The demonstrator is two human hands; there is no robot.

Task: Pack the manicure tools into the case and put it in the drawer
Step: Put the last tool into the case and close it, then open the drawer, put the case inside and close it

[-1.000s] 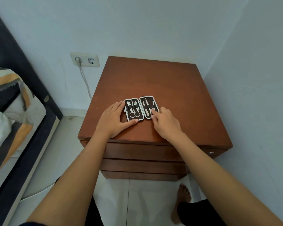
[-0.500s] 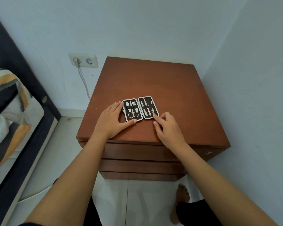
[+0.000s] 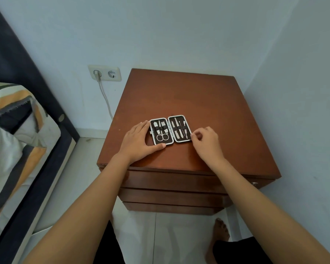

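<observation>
A small manicure case lies open flat on the brown nightstand top. Its left half holds scissors and clippers under a strap; its right half holds several slim metal tools. My left hand lies flat against the case's left edge, thumb along its near edge. My right hand is just right of the case, fingers curled, thumb and forefinger pinched at its right rim. The drawers below the top are closed.
A wall socket with a white cable plugged in sits left of the nightstand. A bed with striped bedding stands at the left. The room's corner walls are close behind and to the right. My bare foot is on the tiled floor.
My right hand has come off the tools in the right half and drawn back to the case's right edge, fingers curling. The left hand has stayed against the case.
</observation>
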